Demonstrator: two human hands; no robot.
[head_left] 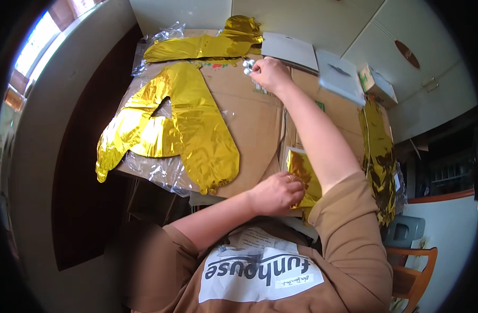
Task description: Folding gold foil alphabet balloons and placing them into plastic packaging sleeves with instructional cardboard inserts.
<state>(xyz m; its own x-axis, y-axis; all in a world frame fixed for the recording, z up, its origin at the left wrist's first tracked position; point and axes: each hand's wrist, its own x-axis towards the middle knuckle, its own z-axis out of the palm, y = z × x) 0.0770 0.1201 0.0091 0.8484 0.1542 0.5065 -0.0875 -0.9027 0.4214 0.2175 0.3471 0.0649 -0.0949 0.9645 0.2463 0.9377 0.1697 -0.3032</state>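
My right hand [270, 74] reaches to the far middle of the cardboard, its fingers pinched on a small white object [248, 67] whose kind I cannot make out. Close to my body, my left hand [278, 193] is closed on the edge of a folded gold foil balloon [303, 169]. To the left lies a flat gold foil balloon shaped like the letter A [207, 125]. Another flat gold foil balloon [197, 48] stretches along the far edge, just left of my right hand.
Brown cardboard [254, 122] covers the table. Beyond my right hand lie a white flat panel [291, 50] and a pale translucent lid [340, 75]. A small box [379, 86] stands at the far right. More gold foil [377, 156] hangs along the right edge, above a wooden chair [414, 274].
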